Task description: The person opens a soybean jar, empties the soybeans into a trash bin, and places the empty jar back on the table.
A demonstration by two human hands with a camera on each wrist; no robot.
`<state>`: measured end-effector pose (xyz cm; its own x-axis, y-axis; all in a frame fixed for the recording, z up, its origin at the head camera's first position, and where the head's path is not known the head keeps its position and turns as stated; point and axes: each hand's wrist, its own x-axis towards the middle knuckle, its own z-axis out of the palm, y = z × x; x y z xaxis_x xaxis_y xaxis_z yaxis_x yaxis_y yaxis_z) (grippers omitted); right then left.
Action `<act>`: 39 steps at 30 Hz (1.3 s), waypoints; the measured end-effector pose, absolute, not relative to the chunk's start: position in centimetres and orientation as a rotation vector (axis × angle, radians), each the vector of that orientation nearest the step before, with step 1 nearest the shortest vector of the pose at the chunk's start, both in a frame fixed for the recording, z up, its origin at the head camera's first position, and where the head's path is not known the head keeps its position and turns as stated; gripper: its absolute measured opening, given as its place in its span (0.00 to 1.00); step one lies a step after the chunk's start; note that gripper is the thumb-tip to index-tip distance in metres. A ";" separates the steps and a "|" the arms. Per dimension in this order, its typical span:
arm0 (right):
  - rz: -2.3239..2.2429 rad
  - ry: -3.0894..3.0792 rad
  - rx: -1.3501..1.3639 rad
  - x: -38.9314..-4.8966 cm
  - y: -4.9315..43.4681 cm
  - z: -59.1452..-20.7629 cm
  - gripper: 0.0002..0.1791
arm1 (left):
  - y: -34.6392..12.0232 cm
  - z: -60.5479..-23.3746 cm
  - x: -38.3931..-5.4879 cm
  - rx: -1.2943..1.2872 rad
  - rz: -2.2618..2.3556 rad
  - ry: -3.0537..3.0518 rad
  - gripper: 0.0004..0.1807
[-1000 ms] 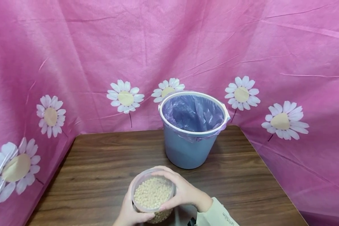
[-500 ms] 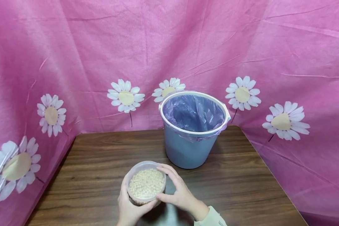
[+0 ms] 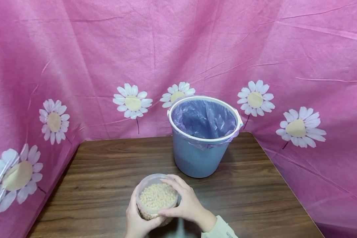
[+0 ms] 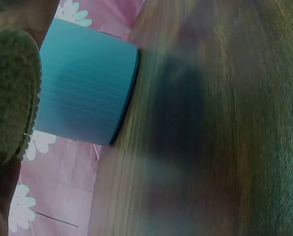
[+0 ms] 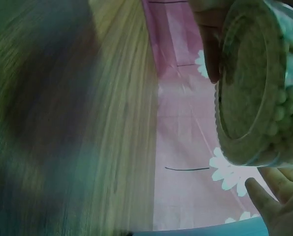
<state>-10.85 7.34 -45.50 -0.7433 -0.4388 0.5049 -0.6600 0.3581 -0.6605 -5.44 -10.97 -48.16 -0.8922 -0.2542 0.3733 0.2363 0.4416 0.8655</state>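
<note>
A clear plastic jar (image 3: 157,197) full of pale round beans, soybeans by their look, is held up off the table near its front. My left hand (image 3: 139,218) grips its left side, thumb across the front. On the right, my right hand (image 3: 185,203) spans the top rim with fingers behind and thumb in front. I cannot tell whether a clear lid covers the mouth. Both wrist views show the underside of the jar (image 5: 247,83), with the beans visible through its wall and base.
A blue-grey bucket (image 3: 200,158) with a white rim and a purple bag liner stands on the wooden table (image 3: 113,165), beyond the jar and to its right. A pink cloth (image 3: 107,49) with white daisies hangs around the back and sides.
The jar shifted left and away, then came partway back to the right and nearer. My right hand's fingers moved to the rim's right edge, then spread further over the top again.
</note>
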 end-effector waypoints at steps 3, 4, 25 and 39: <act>1.357 -2.337 1.031 -11.2 7.6 -45.7 0.42 | -10.9 -48.1 -5.3 -0.002 -1.470 -2.240 0.67; 1.380 -2.330 1.036 -11.3 7.7 -45.7 0.41 | -10.9 -48.1 -5.3 -0.008 -1.477 -2.232 0.67; 1.652 -2.291 0.702 -13.2 7.5 -48.0 0.33 | -11.8 -48.4 -5.3 -0.034 -1.639 -2.027 0.68; 1.600 -2.442 0.330 -14.6 7.3 -50.1 0.41 | -12.9 -47.5 -5.1 0.018 -1.650 -2.021 0.69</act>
<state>-14.56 7.27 -50.12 -0.9543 -0.0742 0.2894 -0.2949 0.3881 -0.8732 -5.15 -12.85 -47.47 -0.8612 -0.3311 0.3857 0.3117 0.2555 0.9152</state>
